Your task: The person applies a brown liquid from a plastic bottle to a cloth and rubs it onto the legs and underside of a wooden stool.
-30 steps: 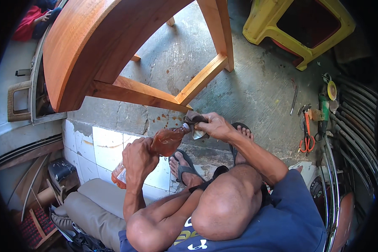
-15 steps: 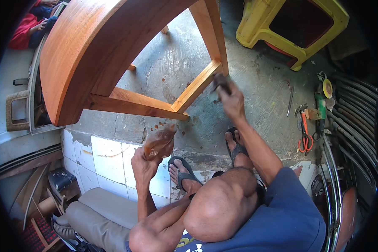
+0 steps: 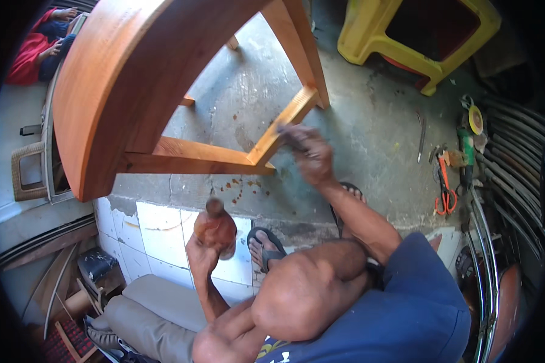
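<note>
My left hand point(image 3: 203, 254) grips a small bottle point(image 3: 218, 230) stained reddish brown, its neck pointing away from me over the white tiles. In my right hand point(image 3: 313, 158) is a dark wad, perhaps a rag, pinched in the fingers and blurred by motion. The wad point(image 3: 290, 134) is against or right beside the pale wooden crossbar point(image 3: 293, 112) of a piece of wooden furniture. Its broad curved orange-brown panel point(image 3: 112, 78) rises at the upper left, and a lower rail point(image 3: 194, 154) meets the crossbar at a corner.
Brown drops point(image 3: 239, 189) spot the concrete floor. A yellow plastic stool point(image 3: 369, 36) stands at the far right. Orange-handled scissors point(image 3: 445, 193), a green angle grinder point(image 3: 465, 148) and metal tubes point(image 3: 515, 163) lie to the right. Another person's red sleeve point(image 3: 30, 54) shows at the upper left.
My right hand has moved left and nearer with the wad, along the crossbar. My left hand has tilted the bottle more upright and lowered it slightly.
</note>
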A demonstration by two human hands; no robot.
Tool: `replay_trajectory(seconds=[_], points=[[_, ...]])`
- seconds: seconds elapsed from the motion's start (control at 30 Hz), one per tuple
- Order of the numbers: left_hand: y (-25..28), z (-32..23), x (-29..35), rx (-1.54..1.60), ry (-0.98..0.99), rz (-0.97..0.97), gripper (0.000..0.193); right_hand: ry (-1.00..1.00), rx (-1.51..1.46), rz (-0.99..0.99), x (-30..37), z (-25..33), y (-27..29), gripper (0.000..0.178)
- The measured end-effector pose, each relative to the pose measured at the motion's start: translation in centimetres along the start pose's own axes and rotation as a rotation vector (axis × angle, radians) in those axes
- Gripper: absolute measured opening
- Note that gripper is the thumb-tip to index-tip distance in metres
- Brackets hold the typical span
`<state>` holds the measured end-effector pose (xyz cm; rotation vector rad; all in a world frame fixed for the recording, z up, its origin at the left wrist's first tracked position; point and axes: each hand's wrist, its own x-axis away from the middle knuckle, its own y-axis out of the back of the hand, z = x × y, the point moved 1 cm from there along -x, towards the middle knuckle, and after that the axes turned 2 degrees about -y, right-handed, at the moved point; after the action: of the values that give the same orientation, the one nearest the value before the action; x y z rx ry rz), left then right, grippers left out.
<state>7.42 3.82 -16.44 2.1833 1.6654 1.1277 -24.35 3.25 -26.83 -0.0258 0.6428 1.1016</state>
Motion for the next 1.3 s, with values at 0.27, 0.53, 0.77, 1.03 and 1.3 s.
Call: replay_trajectory(seconds=[0.27,0.53,0.77,1.03,1.3], points=[[-1.9,0.3,-2.3,-0.052,0.144,0.183,0.066,0.035,-0.017,0.405,7.1,0.0,-5.3,0.029],[-1.2,-1.4,-1.3,0.024,0.004,0.150,0.064,-0.748,0.306,-0.425,-0.1,-6.3,0.2,0.020],[-2.1,-2.7,-1.9,-0.119,-0.035,0.243,0.066,-0.786,-0.390,-0.116,6.2,-5.2,-1.5,0.019],[-3.0,-2.6,-1.3,-0.056,-0.023,0.246,0.064,-1.208,-1.183,-0.571,-2.8,-15.4,-2.3,0.029],[-2.7,-3.2,-0.3,-0.010,-0.017,0.268,0.071,-1.084,-1.394,-0.578,-1.7,-13.7,-2.7,0.030]])
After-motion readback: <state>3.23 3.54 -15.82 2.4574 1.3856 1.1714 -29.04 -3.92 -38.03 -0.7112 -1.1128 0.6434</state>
